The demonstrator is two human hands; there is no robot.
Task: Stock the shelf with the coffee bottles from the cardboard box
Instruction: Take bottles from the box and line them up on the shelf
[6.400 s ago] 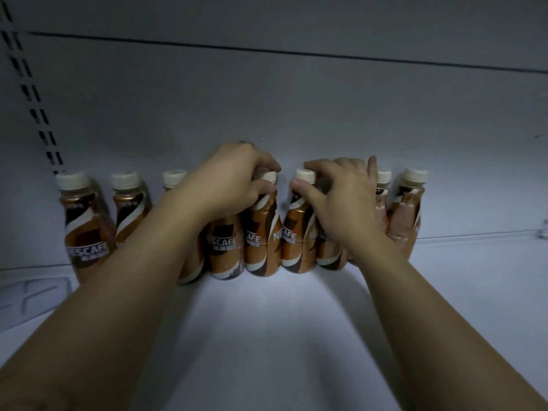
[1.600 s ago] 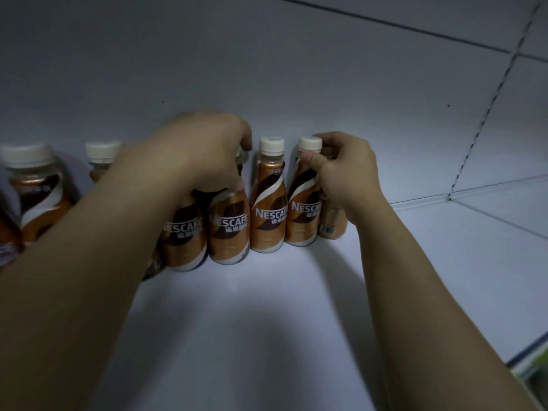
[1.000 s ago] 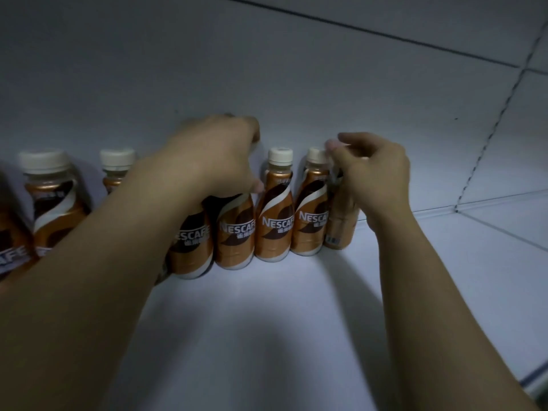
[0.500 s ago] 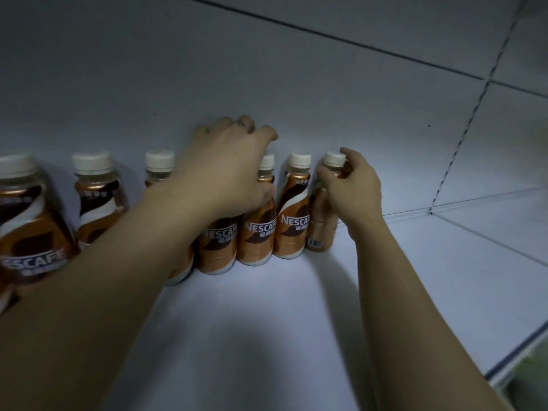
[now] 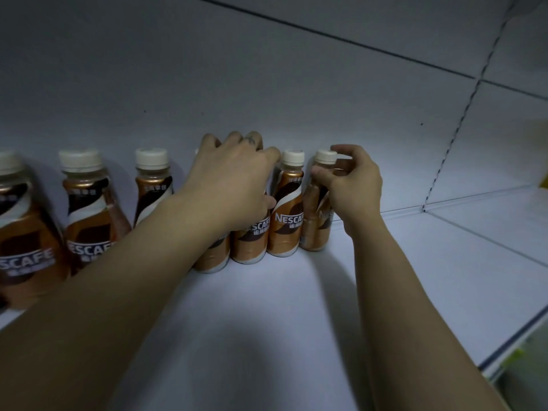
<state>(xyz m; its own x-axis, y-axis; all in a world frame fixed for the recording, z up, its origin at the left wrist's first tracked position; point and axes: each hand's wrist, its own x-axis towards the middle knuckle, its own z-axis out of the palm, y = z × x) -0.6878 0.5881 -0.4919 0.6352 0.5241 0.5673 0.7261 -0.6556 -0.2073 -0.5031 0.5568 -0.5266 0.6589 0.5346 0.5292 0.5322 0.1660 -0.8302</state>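
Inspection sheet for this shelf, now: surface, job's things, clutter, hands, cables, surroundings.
Surface: white shelf, dimly lit.
Job's things: bottles upright in a row along the back panel; box not in view.
Clutter: nothing seen.
Hands: left hand grips bottle tops mid-row; right hand pinches the end bottle at its neck.
Cables: nothing seen.
Surroundings: slotted upright at right.
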